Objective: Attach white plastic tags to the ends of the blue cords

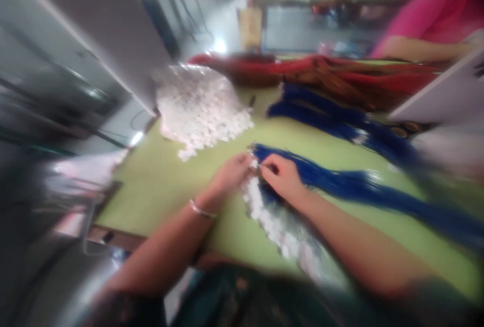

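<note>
Both my hands meet at the near end of a blue wire bundle [340,180] on the green table [151,185]. My left hand [238,168] has its fingers closed on a small white piece [254,164]. Right beside it, my right hand [282,173] pinches at the same spot; a thin blue wire seems to be between its fingers, but blur hides it. A row of white pieces [264,216] runs from under my hands toward the table's front edge.
A clear bag [196,95] spills white pieces at the back left. Another blue wire bundle [321,110] and red and brown bundles [302,69] lie farther back. A person in a pink sleeve [427,19] is at the back right.
</note>
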`<action>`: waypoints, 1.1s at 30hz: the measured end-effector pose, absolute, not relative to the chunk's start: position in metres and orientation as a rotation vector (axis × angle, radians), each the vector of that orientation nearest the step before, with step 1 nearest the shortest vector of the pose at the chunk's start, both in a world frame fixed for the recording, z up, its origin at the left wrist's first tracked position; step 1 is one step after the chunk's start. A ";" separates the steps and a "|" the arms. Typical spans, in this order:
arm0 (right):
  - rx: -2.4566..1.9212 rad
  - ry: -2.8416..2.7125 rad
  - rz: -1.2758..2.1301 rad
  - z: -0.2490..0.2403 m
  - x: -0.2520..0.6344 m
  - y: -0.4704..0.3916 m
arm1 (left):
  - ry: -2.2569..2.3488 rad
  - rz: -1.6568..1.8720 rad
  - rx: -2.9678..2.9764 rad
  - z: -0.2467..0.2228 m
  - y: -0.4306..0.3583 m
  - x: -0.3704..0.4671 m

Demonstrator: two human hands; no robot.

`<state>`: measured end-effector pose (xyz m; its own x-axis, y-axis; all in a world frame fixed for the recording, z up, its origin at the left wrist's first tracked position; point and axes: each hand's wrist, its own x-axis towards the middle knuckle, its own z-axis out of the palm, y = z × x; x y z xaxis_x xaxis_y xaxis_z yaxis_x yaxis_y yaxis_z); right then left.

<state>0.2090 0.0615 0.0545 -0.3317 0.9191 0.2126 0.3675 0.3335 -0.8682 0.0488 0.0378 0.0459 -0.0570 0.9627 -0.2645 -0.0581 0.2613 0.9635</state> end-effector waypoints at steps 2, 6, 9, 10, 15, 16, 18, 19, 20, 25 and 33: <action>-1.127 -1.904 0.906 0.053 0.210 0.062 | 1.333 1.066 0.952 0.046 0.038 0.049; -1.148 -2.015 0.780 0.053 0.211 0.061 | 1.372 1.073 0.976 0.045 0.037 0.048; -1.169 -2.068 0.725 0.051 0.211 0.062 | 1.385 1.104 0.992 0.043 0.037 0.049; -1.175 -2.068 0.726 0.050 0.211 0.062 | 1.381 1.108 0.990 0.043 0.037 0.050; -1.163 -2.104 0.661 0.052 0.208 0.059 | 1.370 1.057 0.939 0.040 0.037 0.050; -1.168 -2.122 0.631 0.053 0.207 0.058 | 1.378 1.051 0.945 0.040 0.036 0.050; -1.188 -2.152 0.605 0.056 0.207 0.057 | 1.410 1.056 0.984 0.040 0.036 0.051; -1.197 -2.168 0.606 0.057 0.207 0.057 | 1.432 1.062 1.016 0.041 0.036 0.052; -1.202 -2.185 0.609 0.058 0.207 0.058 | 1.453 1.069 1.055 0.042 0.036 0.052; -1.122 -2.165 0.758 0.051 0.211 0.065 | 1.522 1.063 1.205 0.046 0.036 0.055; -1.077 -2.142 0.889 0.051 0.215 0.071 | 1.514 1.036 1.086 0.037 0.038 0.051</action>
